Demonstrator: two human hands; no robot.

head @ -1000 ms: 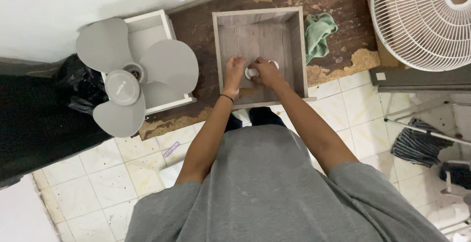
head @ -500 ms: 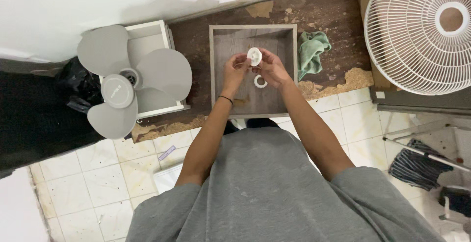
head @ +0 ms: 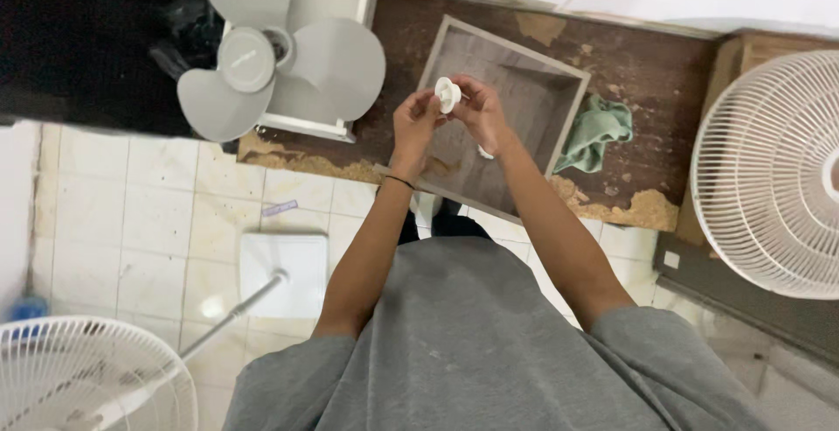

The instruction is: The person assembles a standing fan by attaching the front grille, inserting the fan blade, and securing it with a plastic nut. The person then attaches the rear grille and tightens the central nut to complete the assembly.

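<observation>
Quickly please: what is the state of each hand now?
Left hand: closed on the small white plastic cap.
Right hand: closed on the same cap.

head cam only | looks straight down from above the torso | mid-range, hands near frame centre | floor (head: 157, 221) fills lower frame, wall at top edge | no second view

Your hands, left (head: 412, 125) and right (head: 479, 112), hold a knob (head: 447, 93) over the drawer (head: 533, 81). A fan blade (head: 288, 64) lies to its left, a cloth (head: 596, 132) and grille (head: 769, 173) to its right.
</observation>
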